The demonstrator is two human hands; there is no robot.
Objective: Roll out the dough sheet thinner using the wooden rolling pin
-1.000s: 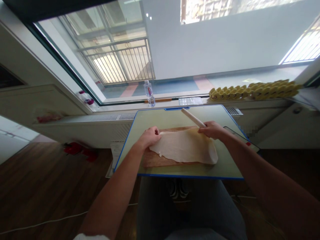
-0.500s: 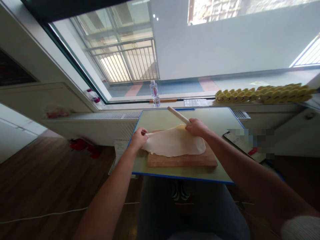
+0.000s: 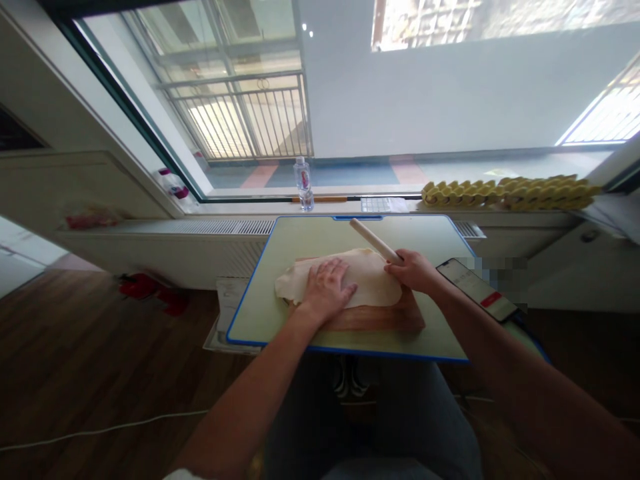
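A wide flat sheet of pale dough [image 3: 375, 277] covers most of a wooden board [image 3: 380, 319], its left end hanging past the board's edge. My left hand [image 3: 329, 288] lies flat on the dough with its fingers spread. In my right hand [image 3: 413, 270] is a light-coloured rolling pin [image 3: 375, 240], gripped by one end. The pin slants up to the left over the far right part of the dough. My right fingers are wrapped round it near the dough's right edge.
The board rests on a small blue-edged table [image 3: 310, 233]. A phone [image 3: 477, 290] lies at its right side. On the windowsill stand a clear plastic bottle [image 3: 303, 183] and a long yellow folded object [image 3: 505, 192]. A white cable [image 3: 135, 423] crosses the floor.
My left hand has let go of the dough's left edge and moved right onto its middle, opening flat. My right hand has shifted slightly right and down with the rolling pin.
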